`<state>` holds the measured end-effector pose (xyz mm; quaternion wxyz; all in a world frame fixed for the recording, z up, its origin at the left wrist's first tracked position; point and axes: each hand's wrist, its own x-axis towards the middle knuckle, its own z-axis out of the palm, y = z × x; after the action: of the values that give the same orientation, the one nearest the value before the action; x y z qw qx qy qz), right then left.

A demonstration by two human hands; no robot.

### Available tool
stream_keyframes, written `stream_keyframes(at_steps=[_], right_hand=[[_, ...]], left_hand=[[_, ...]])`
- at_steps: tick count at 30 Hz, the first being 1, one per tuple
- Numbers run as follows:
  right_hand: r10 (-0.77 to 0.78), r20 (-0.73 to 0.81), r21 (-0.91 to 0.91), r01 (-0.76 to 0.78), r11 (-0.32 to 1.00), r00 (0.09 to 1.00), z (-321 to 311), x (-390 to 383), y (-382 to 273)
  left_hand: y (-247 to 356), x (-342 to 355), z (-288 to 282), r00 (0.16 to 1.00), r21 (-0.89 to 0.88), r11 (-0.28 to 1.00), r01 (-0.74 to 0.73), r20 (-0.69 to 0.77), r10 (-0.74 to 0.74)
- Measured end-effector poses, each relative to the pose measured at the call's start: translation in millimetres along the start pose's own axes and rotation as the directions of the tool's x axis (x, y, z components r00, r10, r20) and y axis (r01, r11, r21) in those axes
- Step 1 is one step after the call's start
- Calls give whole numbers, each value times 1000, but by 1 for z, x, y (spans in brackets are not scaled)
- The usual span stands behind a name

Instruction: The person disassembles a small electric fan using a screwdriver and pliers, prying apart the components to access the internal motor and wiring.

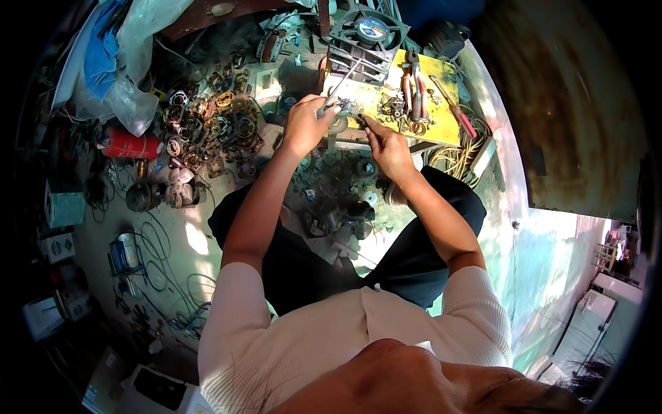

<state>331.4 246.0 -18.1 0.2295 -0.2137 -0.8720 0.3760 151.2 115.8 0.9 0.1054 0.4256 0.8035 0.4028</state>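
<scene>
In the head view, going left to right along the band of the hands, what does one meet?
Red canister → heap of copper-wound coils → left hand on a small metal part → right hand → red-handled pliers on the yellow board.

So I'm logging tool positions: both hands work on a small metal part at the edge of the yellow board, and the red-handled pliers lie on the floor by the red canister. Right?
Not quite. In the head view the red-handled pliers lie on the yellow board, not by the red canister. Both hands, left and right, do work on the small metal part.
</scene>
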Motion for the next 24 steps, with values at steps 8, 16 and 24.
stream_keyframes(at_steps=[8,16,24], right_hand=[[22,54,-25,-20,999,998,-4,5,-2],[23,62,-70,-19,997,998,-7,7,0],[112,120,-83,-103,991,986,-14,12,-10]], left_hand=[[-17,-25,-67,936,74,941,331,101,-337],[-14,-64,-96,971,203,975,86,202,-127],[-35,-65,-89,997,537,840,-79,30,75]])
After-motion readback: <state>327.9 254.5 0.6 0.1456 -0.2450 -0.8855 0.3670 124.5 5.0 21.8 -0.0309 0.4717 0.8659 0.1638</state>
